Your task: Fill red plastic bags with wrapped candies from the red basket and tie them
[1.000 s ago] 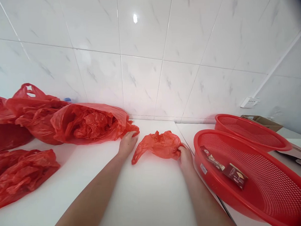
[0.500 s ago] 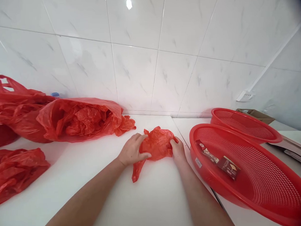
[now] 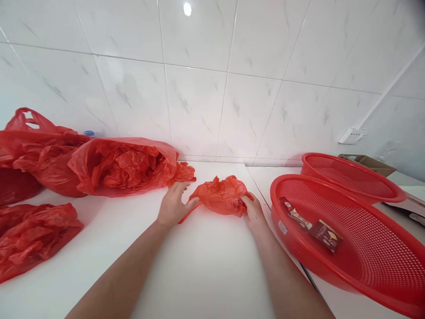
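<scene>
A small crumpled red plastic bag [image 3: 220, 195] lies in front of me on the white table. My right hand [image 3: 253, 209] pinches its right end between thumb and fingers. Something darker shows faintly through the thin plastic beside those fingers; I cannot tell what it is. At the bag's left end, my left hand [image 3: 174, 206] has its thumb and fingers apart. Its thumb tip is right by the bag, and a twisted strip of plastic trails down beneath it. A big red bag [image 3: 129, 167] stuffed with crumpled red plastic lies on its side behind my left hand.
More red bags [image 3: 48, 160] sit at the left, with another crumpled one [image 3: 34, 235] nearer me. On the right, a red perforated basket [image 3: 349, 271] holds a few small wrapped packets [image 3: 325, 234]. A second red basket [image 3: 352, 173] and a cardboard box [image 3: 368, 164] stand behind, against the tiled wall.
My left hand has moved left, drawing away from the middle of the bag. The bag now looks longer and flatter, its trailing strip swung up and left. My right hand keeps its pinch.
</scene>
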{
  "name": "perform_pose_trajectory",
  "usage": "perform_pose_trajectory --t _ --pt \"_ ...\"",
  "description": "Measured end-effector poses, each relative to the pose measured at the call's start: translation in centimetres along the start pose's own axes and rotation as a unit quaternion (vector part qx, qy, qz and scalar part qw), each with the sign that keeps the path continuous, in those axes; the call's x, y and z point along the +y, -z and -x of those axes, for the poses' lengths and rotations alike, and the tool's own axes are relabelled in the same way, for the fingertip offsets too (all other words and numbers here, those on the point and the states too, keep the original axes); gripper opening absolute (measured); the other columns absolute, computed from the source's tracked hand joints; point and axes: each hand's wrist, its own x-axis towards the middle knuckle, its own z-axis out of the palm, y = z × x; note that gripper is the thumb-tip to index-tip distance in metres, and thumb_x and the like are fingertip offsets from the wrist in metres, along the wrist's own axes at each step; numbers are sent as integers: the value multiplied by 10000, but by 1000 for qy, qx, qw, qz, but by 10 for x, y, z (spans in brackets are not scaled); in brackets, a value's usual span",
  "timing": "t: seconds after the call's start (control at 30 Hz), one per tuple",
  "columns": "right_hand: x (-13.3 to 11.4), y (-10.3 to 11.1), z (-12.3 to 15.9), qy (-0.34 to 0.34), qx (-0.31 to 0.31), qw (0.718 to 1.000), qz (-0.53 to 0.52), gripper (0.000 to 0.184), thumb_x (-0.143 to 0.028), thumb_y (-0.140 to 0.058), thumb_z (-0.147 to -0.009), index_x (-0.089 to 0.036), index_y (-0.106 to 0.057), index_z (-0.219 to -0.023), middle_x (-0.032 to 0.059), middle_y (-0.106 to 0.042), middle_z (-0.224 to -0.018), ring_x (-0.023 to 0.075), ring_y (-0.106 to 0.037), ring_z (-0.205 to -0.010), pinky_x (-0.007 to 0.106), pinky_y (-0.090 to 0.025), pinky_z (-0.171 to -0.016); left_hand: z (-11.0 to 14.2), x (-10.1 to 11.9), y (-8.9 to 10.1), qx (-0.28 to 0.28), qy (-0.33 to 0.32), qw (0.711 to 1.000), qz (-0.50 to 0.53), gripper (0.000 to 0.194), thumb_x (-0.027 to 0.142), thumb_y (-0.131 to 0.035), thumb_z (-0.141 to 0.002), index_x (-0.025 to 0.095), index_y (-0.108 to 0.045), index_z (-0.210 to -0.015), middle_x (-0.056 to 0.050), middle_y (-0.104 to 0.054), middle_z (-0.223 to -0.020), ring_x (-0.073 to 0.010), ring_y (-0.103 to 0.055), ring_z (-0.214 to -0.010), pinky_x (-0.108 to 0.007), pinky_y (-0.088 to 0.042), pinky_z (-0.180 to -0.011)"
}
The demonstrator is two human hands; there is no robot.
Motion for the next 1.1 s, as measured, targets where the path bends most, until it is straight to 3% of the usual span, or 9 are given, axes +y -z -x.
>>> perform_pose_trajectory --t 0.1,0.17,0.33,0.43,0.5,0.67,0.87,1.0,1.1 --pt "0 -8 7 -16 -36 999 13 178 -252 -659 -613 -182 -549 -734 -13 -576 -686 115 -539 -620 217 -446 -540 5 16 -11 -53 -72 996 -19 504 330 -633 -704 225 -496 -1178 -102 -530 -1144 -257 -507 -1019 -375 -424 -856" --pt "-2 -10 11 -30 -72 997 15 173 -246 -662 -620 -181 -552 -737 -16 -573 -687 107 -534 -616 207 -434 -534 6 17 -16 -71 -66 995 -29 350 241 -564 -740 228 -559 -1090 -93 -541 -1114 -246 -515 -991 -364 -427 -828" --pt "-10 -7 12 -66 -87 994 12 237 -304 -716 -609 -190 -524 -690 -28 -568 -638 101 -529 -565 210 -422 -514 1 -11 -8 -27 111 991 74 151 185 -459 -753 217 -606 -751 -29 -606 -847 -177 -551 -790 -295 -421 -714" --pt "-13 -2 8 -61 -77 995 21 292 -348 -750 -580 -189 -519 -661 -37 -565 -610 102 -529 -541 217 -425 -516 -3 -27 -3 37 263 929 259 92 199 -530 -676 198 -605 -730 -9 -609 -739 -145 -536 -669 -267 -419 -648" --pt "-13 0 7 -55 -73 995 26 311 -374 -759 -571 -188 -525 -657 -37 -571 -613 104 -528 -541 224 -429 -526 -5 -29 -5 43 310 873 375 101 242 -568 -653 180 -588 -730 -4 -606 -699 -129 -536 -621 -251 -428 -608" --pt "-7 1 6 18 -19 992 123 323 -468 -694 -637 -185 -540 -655 -29 -560 -621 108 -491 -546 224 -399 -517 -4 -10 -11 -10 305 814 495 230 364 -581 -689 153 -568 -780 -42 -640 -749 -137 -594 -655 -258 -479 -623" --pt "-8 4 7 114 96 961 235 339 -525 -567 -728 -195 -541 -659 -28 -529 -621 121 -452 -581 222 -358 -508 -4 5 0 -122 363 650 657 235 367 -551 -753 149 -611 -818 -77 -673 -811 -168 -643 -757 -290 -522 -704" --pt "-19 -2 13 131 133 934 303 326 -518 -480 -791 -206 -570 -759 5 -583 -723 159 -511 -661 260 -408 -589 -7 4 11 -180 365 611 679 266 378 -534 -781 140 -640 -836 -93 -688 -838 -183 -656 -791 -308 -528 -753" --pt "-31 -16 25 265 163 873 376 326 -445 -523 -788 -202 -587 -997 87 -573 -1053 228 -522 -965 341 -414 -833 -7 6 11 -152 358 606 694 285 373 -520 -803 149 -633 -939 -98 -691 -904 -198 -653 -860 -316 -526 -775"
